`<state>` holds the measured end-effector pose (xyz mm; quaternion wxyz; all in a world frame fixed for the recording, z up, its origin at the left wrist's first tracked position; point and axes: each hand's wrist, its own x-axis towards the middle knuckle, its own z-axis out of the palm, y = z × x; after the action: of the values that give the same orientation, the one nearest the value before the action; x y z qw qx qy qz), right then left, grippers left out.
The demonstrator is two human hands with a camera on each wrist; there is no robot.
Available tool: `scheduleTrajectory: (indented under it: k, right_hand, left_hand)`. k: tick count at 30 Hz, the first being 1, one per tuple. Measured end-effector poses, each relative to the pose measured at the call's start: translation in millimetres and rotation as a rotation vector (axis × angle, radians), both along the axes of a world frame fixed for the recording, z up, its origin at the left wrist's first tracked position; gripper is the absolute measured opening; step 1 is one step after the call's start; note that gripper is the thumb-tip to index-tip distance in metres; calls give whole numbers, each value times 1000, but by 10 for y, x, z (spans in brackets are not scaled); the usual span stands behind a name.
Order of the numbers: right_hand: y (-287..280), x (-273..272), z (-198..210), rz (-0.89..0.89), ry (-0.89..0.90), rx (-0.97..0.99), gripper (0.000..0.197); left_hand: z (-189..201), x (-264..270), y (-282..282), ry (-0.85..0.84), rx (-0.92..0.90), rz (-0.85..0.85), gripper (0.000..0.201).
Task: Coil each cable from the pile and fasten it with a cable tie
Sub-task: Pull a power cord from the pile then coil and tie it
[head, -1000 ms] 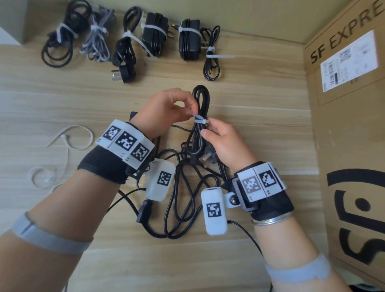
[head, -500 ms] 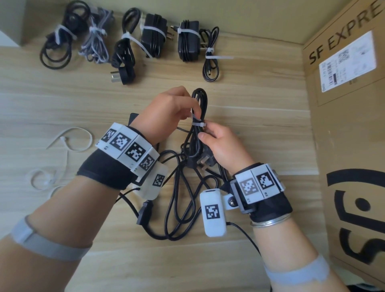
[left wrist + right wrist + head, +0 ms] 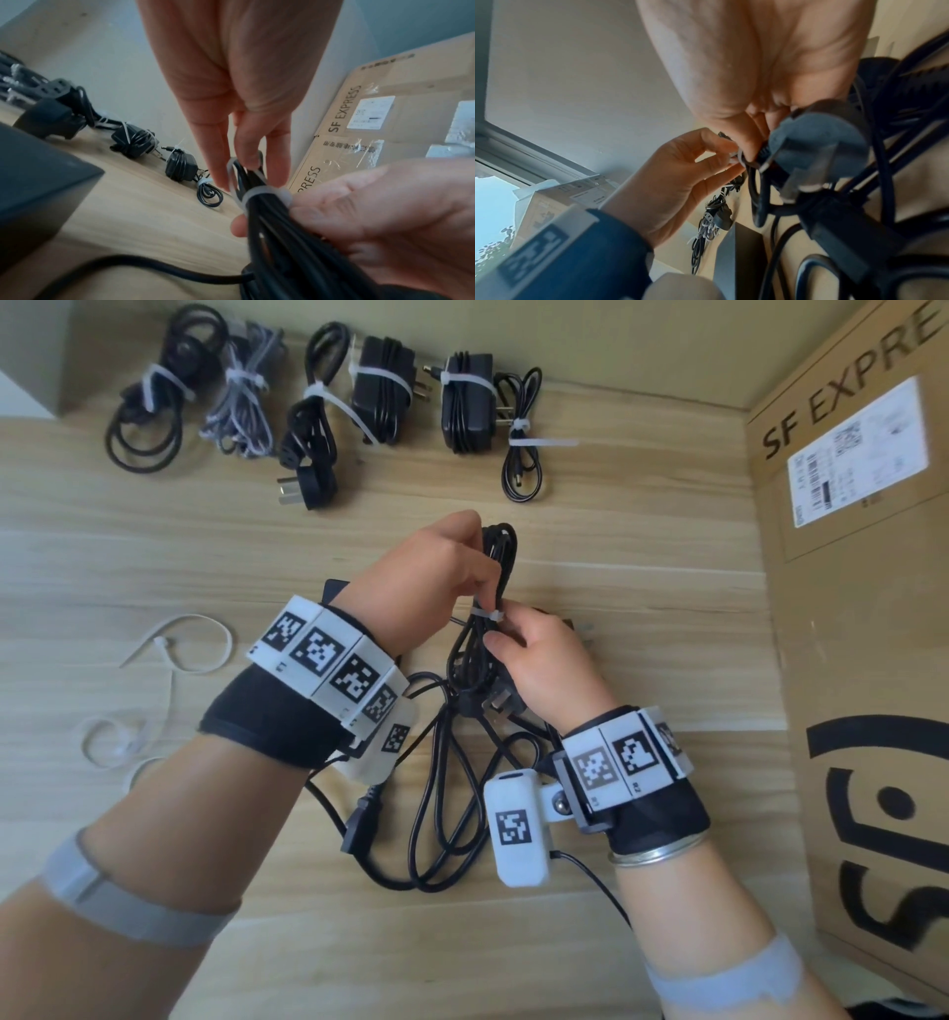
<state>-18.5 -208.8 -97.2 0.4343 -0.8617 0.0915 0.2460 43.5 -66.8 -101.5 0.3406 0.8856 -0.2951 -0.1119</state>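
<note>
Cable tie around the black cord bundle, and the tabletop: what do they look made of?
The thin white cable tie looks like translucent, slightly glossy plastic, probably nylon. The pale wood-grain tabletop shows matte printed-looking grain, so laminate or veneer; solid wood can't be ruled out.
</note>
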Motion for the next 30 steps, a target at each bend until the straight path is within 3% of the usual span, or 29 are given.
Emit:
scheduleTrajectory:
  k: [4, 8, 12, 15, 19, 30]
  right_hand:
    - [10, -6, 16, 14, 3, -7, 33]
    - [47, -24, 49, 24, -13, -31, 35]
    - [74, -24, 32, 41, -37, -53, 33]
    - [75, -33, 19, 40, -40, -76, 33]
    - [71, -52, 46, 34, -61, -80, 31]
    - [110, -33, 57, 94, -97, -138, 21]
  left_hand:
    - [52, 1, -18, 98, -108, 108, 30]
    - [133, 19, -33, 280, -163, 274, 51]
    - [129, 20, -22, 468, -236, 433, 58]
    - [90, 50, 30, 647, -249, 501, 51]
    - [89, 79, 121, 798, -131, 416, 24]
    - [238, 50, 94, 547, 94, 387, 23]
